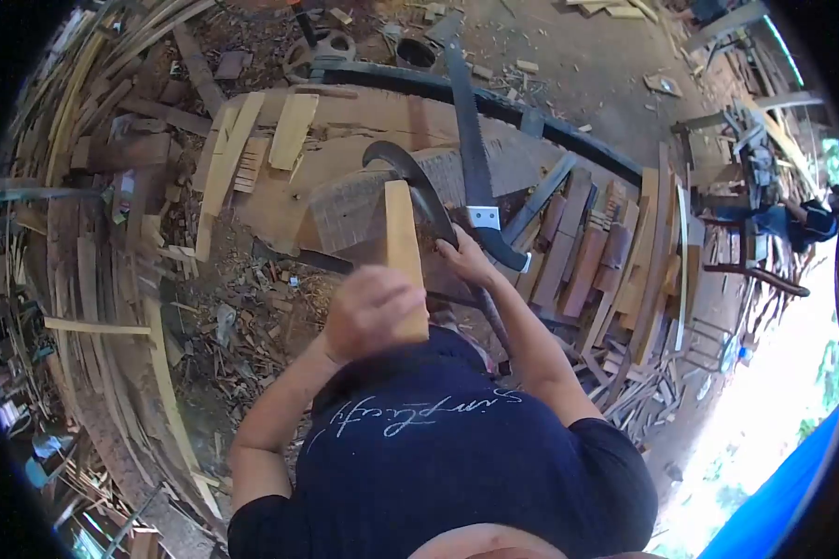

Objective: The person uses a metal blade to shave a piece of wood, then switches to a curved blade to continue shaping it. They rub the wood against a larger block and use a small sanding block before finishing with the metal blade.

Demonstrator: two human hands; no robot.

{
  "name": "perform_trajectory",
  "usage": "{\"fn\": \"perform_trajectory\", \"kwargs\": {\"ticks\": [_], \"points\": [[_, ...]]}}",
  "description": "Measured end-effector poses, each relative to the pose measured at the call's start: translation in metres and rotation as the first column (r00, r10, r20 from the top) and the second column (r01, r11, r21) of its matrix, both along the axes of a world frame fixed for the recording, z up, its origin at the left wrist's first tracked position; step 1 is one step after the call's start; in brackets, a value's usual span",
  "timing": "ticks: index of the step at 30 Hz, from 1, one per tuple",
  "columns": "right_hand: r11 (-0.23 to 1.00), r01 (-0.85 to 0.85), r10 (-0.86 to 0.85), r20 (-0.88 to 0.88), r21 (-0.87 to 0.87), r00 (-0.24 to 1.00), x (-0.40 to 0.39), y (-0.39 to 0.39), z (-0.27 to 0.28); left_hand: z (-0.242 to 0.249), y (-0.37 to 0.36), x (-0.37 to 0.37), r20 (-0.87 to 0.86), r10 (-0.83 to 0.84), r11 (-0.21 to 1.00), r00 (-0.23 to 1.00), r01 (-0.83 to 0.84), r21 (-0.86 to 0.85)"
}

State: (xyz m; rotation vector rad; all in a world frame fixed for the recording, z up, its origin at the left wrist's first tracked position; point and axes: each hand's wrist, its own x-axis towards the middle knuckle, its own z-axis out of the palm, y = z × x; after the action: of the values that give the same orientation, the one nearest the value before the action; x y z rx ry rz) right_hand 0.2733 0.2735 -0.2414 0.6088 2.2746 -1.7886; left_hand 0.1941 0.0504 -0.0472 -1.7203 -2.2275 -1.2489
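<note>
My left hand (373, 312), blurred by motion, is closed around the lower part of a pale, tapered wooden piece (404, 233). The piece stands out lengthwise in front of my shirt. My right hand (466, 258) grips a dark curved tool (419, 186) with a hooked end, its long shank running down past my wrist toward my lap. The wooden piece overlaps part of the curved tool in this view. Just beyond my right hand, a handsaw (473, 140) rests on the wooden work surface (354, 126), its dark handle (503, 250) toward me.
Cut wooden blocks (583, 256) line the right side. Pale boards (231, 172) lie at the left of the work surface, above scattered offcuts and shavings (252, 345). Long planks (103, 307) are piled farther left. Another person (802, 224) is at the far right.
</note>
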Motion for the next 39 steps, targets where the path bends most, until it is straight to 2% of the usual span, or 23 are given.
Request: {"fn": "perform_trajectory", "kwargs": {"ticks": [2,3,4,5,7,8,9,10,11,12,13,14,16,18,20,24,29,30,32,34,36,38,39], "points": [[1.0,0.013,-0.013,0.005,-0.026,1.0,0.0,-0.002,0.002,0.007,-0.003,-0.026,0.082,0.104,0.986,0.991,-0.114,0.124],[1.0,0.008,-0.008,-0.061,0.01,0.998,0.001,-0.002,-0.002,0.009,-0.005,-0.042,0.13,0.175,0.966,0.976,-0.196,0.17],[0.999,0.004,0.002,-0.132,0.045,0.991,0.001,-0.002,-0.006,0.012,-0.009,-0.057,0.474,0.304,0.902,0.826,-0.409,0.134],[0.999,-0.017,0.026,-0.184,0.051,0.983,0.001,0.0,-0.01,0.018,-0.011,-0.072,0.75,0.367,0.812,0.551,-0.583,0.032],[0.999,-0.038,0.042,-0.142,0.027,0.989,0.001,0.003,-0.013,0.049,-0.001,-0.102,0.893,0.079,0.702,0.443,-0.661,0.266],[0.999,-0.039,0.039,-0.078,-0.003,0.996,0.001,0.002,-0.014,0.051,-0.003,-0.116,0.883,0.083,0.689,0.462,-0.667,0.284],[0.997,-0.025,0.048,-0.319,0.075,0.947,0.0,0.001,-0.025,0.048,-0.007,-0.131,0.91,-0.048,0.666,0.412,-0.666,0.337],[0.996,-0.038,0.063,-0.336,0.079,0.94,-0.002,0.0,-0.003,0.045,-0.011,-0.142,0.916,-0.181,0.639,0.357,-0.665,0.386],[0.995,-0.049,0.039,-0.111,-0.086,0.993,-0.001,0.004,0.019,0.041,-0.013,-0.151,0.91,-0.179,0.629,0.375,-0.667,0.399],[0.969,-0.019,0.052,0.128,-0.245,0.99,-0.001,0.003,0.036,0.037,-0.014,-0.158,0.931,-0.213,0.631,0.296,-0.687,0.362],[0.938,0.037,-0.005,0.093,-0.344,0.996,-0.002,-0.002,0.042,0.03,-0.015,-0.165,0.946,-0.246,0.636,0.21,-0.702,0.321],[0.939,0.033,-0.002,0.091,-0.343,0.996,-0.001,-0.001,0.049,0.021,-0.015,-0.171,0.946,-0.246,0.634,0.212,-0.703,0.323],[0.865,0.106,-0.023,0.172,-0.491,0.985,0.0,-0.001,0.085,0.002,-0.01,-0.179,0.953,-0.263,0.617,0.152,-0.733,0.287],[0.849,0.128,-0.078,0.12,-0.512,0.99,-0.001,-0.003,0.106,-0.012,-0.008,-0.183,0.955,-0.278,0.646,0.101,-0.716,0.264],[0.801,0.128,-0.051,0.147,-0.585,0.988,-0.001,0.006,0.1,-0.025,-0.003,-0.186,0.953,-0.299,0.683,0.041,-0.688,0.244],[0.747,0.287,-0.157,0.261,-0.6,0.953,-0.002,0.001,0.141,-0.035,-0.001,-0.187,0.95,-0.312,0.669,-0.017,-0.713,0.207],[0.883,0.327,-0.308,0.11,-0.337,0.945,-0.015,-0.024,0.159,-0.05,-0.028,-0.205,0.913,-0.399,0.695,-0.087,-0.678,0.24],[0.874,0.348,-0.328,0.115,-0.339,0.938,-0.016,-0.026,0.152,-0.051,-0.035,-0.209,0.914,-0.394,0.711,-0.099,-0.663,0.234],[0.964,0.264,-0.263,0.036,-0.018,0.964,-0.017,-0.027,0.132,-0.049,-0.048,-0.216,0.921,-0.387,0.709,0.035,-0.628,0.322],[0.939,0.343,-0.342,0.048,-0.01,0.938,-0.017,-0.042,0.135,-0.041,-0.056,-0.219,0.907,-0.416,0.72,0.062,-0.586,0.37],[0.893,0.342,-0.353,-0.015,0.293,0.935,-0.015,-0.056,0.128,-0.038,-0.06,-0.225,0.897,-0.434,0.716,0.085,-0.571,0.401],[0.881,0.351,-0.374,0.013,0.317,0.928,-0.015,-0.069,0.132,-0.034,-0.061,-0.228,0.898,-0.43,0.736,0.087,-0.543,0.405],[0.832,0.338,-0.321,-0.117,0.44,0.94,-0.014,-0.074,0.129,-0.03,-0.059,-0.229,0.896,-0.432,0.737,0.105,-0.531,0.417]]}}
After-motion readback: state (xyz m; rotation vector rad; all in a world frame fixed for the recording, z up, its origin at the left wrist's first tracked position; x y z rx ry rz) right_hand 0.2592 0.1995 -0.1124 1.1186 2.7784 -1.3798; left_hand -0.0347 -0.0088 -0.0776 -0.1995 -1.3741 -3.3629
